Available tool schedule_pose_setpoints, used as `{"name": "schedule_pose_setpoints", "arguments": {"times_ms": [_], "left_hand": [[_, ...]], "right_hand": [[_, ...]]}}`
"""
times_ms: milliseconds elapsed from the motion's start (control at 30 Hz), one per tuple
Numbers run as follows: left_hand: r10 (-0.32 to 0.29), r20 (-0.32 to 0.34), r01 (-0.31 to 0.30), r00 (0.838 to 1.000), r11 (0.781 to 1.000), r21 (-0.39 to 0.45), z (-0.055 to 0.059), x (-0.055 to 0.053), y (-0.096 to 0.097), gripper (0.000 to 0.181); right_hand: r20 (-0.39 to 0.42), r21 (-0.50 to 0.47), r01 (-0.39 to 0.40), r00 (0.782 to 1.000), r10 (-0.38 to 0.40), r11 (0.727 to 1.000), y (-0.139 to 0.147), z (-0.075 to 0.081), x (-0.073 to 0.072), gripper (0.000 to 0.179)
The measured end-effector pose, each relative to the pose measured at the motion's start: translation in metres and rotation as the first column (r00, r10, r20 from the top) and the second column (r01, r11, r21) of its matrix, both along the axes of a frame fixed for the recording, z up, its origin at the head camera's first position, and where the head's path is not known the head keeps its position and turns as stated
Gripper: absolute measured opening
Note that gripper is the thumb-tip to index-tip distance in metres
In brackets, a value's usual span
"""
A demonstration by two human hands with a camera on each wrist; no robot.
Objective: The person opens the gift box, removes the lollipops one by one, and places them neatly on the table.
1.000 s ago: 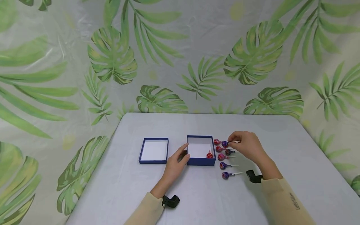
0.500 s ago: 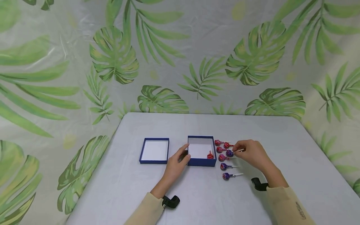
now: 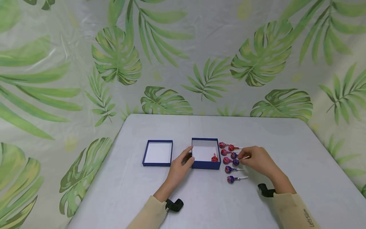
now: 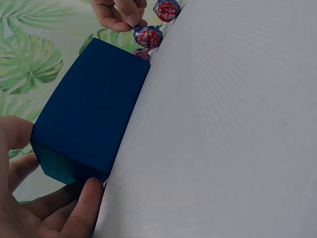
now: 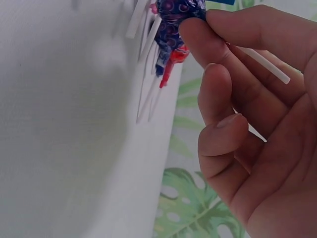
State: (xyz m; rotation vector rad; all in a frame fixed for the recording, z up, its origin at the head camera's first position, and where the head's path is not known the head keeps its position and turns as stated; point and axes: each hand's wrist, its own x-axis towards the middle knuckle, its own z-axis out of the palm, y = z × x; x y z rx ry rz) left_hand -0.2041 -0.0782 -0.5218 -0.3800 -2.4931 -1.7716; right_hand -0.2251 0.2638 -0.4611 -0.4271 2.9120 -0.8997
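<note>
My left hand (image 3: 179,165) rests against the left side of a blue box (image 3: 206,165) with a white inside. In the left wrist view its thumb and fingers (image 4: 81,213) touch the corners of the box's end wall. A red lollipop (image 3: 214,158) lies in the box's near right corner. Between thumb and fingertips, my right hand (image 3: 257,159) pinches a purple lollipop (image 3: 235,162) by its stick, close beside a pink lollipop (image 3: 226,160). In the right wrist view the white stick (image 5: 267,64) pokes out behind the fingers.
Several other lollipops lie right of the box, sticks to the right, among them a red one (image 3: 231,148) and a purple one (image 3: 230,179) nearest me. Left of the box lies a shallow blue-rimmed lid (image 3: 156,164) on the white table (image 3: 217,203). Behind hangs a leaf-patterned sheet.
My right hand has let go of one purple lollipop, shifted toward me, and now holds another at the third row. A red lollipop came into view at the back. The left hand stays put.
</note>
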Motion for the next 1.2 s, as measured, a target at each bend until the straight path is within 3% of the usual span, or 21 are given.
{"name": "schedule_pose_setpoints", "arguments": {"times_ms": [633,1200], "left_hand": [[-0.006,0.003,0.006,1.0,1.0,0.007,-0.003,-0.001,0.0,0.052],[0.002,0.001,-0.002,1.0,1.0,0.007,-0.003,-0.002,0.0,0.05]], "right_hand": [[0.106,-0.003,0.012,0.994,-0.011,1.0,0.014,-0.013,-0.002,0.006],[0.074,0.055,-0.007,0.997,0.003,0.998,0.02,-0.03,-0.009,0.01]]}}
